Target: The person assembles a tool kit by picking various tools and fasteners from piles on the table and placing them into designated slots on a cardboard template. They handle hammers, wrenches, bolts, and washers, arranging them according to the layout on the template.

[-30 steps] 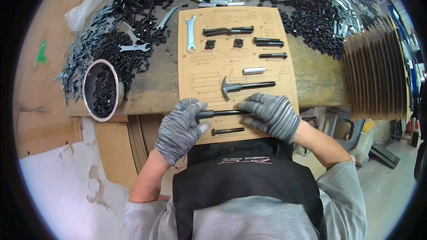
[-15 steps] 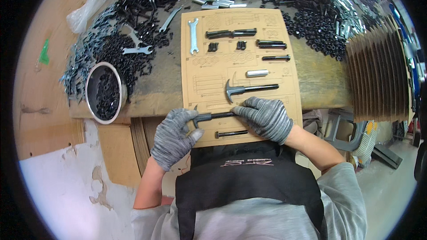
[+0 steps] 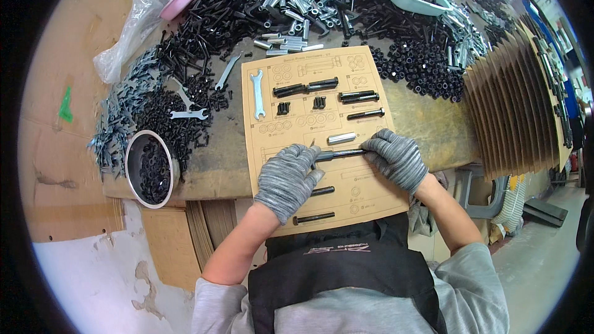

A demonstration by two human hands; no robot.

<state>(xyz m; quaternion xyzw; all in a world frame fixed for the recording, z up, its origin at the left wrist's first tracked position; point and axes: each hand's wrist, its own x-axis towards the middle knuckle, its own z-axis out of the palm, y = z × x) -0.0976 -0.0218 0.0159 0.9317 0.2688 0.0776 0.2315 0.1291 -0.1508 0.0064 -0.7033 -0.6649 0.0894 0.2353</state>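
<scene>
A hammer [image 3: 337, 154] is now gripped by both closed hands, left hand [image 3: 286, 179] and right hand [image 3: 395, 158], having been shifted down the cardboard sheet [image 3: 371, 195] toward its near edge.

Card [image 3: 371, 195]: open patches lie near its lower right corner and between the mounted parts. Heaps of black bolts [image 3: 427, 62] crowd its top and right edges; wrenches [image 3: 185, 111] and a bowl [image 3: 150, 170] block the left. Cardboard stack [image 3: 513, 111] walls the far right. Bare bench [image 3: 414, 127] remains between card and stack.
</scene>
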